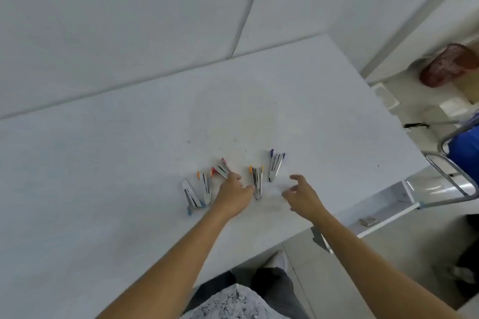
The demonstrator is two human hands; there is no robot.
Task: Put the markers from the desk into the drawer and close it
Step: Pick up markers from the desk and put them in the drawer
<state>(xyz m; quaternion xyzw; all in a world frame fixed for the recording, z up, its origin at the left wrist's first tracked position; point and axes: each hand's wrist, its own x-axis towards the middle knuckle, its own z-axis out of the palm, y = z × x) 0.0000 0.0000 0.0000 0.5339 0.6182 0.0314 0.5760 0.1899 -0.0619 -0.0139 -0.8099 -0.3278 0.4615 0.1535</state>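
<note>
Head view: markers are lying in a loose row on the white worktop (pixel 129 163), w/ the yellow-capped marker pair (pixel 256 181) roughly mid-row as landmark. Left hand (pixel 234 193) is resting just left of that pair, fingers curled down onto the worktop; thumb side is touching or nearly touching the pair, can't tell which. Its fingertips are reaching the pink-capped markers (pixel 220 169), which are lying up-left of the yellow pair. No marker is clearly being gripped. Right hand (pixel 302 193) is hovering right of the yellow pair, fingers loosely spread and bent, holding nothing, apart from all markers. Purple-capped pair (pixel 276 167) is lying up-right of the yellow pair, just beyond the right hand's fingertips. Orange-capped marker (pixel 205 186) and blue-capped marker (pixel 191 195) are lying left of the yellow pair, past the left hand. Drawer isn't clearly visible; can't tell its contents.
</note>
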